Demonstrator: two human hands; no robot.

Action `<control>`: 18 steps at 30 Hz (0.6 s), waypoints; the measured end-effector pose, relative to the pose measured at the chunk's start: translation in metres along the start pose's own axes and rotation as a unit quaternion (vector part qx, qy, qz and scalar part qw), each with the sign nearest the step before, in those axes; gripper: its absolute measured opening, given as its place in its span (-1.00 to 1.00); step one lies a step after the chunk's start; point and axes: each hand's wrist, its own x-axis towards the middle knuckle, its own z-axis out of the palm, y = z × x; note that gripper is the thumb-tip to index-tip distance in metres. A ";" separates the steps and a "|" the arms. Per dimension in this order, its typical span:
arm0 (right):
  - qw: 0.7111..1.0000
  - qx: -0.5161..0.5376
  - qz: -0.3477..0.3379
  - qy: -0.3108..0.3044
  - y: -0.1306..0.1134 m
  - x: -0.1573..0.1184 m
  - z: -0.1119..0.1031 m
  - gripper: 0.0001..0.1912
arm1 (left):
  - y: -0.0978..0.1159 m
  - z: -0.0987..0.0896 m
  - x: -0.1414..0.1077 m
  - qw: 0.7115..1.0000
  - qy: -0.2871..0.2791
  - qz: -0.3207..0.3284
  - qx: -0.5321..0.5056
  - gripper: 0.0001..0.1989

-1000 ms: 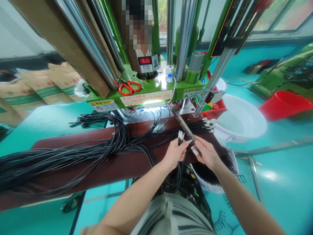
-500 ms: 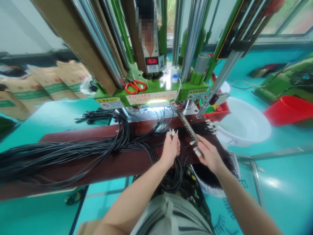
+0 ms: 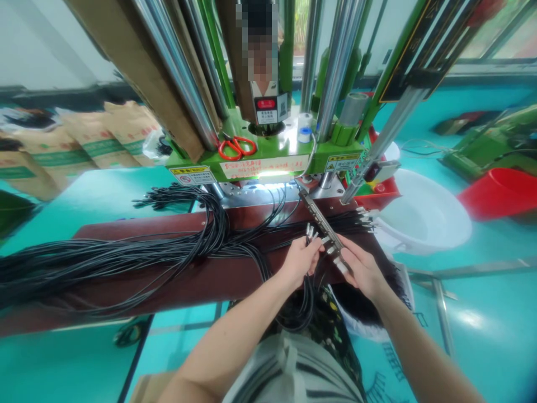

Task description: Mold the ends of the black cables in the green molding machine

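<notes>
My left hand (image 3: pixel 301 258) is closed around several black cables with metal connector ends (image 3: pixel 311 232) that stick up past the fingers. Its fingertips are at the edge of a long metal bar (image 3: pixel 318 215) with slots along it. My right hand (image 3: pixel 361 267) grips the near end of that bar, where pale connector pieces (image 3: pixel 340 264) sit. The bar slants away toward the press base. Loops of the held cables hang below my left hand over my lap. A thick bundle of black cables (image 3: pixel 126 263) lies across the brown board (image 3: pixel 218 280).
A green press (image 3: pixel 251 159) with steel columns stands ahead, with red-handled scissors (image 3: pixel 237 148) on its plate. More connector ends (image 3: pixel 364 219) lie at the board's right. A white basin (image 3: pixel 428 212) and a red bucket (image 3: pixel 495 193) are at right. Paper sacks (image 3: pixel 92 134) stand at left.
My left hand has moved right with its cables, up against the metal bar. My right hand still holds the bar in nearly the same place. The view has shifted slightly.
</notes>
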 end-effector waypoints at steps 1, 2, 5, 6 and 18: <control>1.000 -0.011 -0.004 -0.004 0.001 0.000 -0.001 -0.43 | -0.001 0.000 0.000 1.000 0.001 0.005 0.003 -0.70; 1.000 -0.027 -0.011 -0.011 0.002 0.001 -0.002 -0.42 | -0.002 -0.001 0.000 1.000 0.004 0.008 0.007 -0.71; 0.994 -0.091 -0.037 -0.041 0.005 0.002 -0.004 -0.42 | -0.007 -0.003 -0.001 1.000 0.012 0.013 0.011 -0.73; 0.992 -0.108 -0.042 -0.048 0.006 0.002 -0.004 -0.42 | -0.008 -0.003 -0.001 1.000 0.013 0.014 0.009 -0.74; 0.999 0.019 0.031 0.002 -0.002 0.000 0.000 -0.49 | 0.012 -0.016 -0.004 0.989 0.061 0.078 -0.112 -0.71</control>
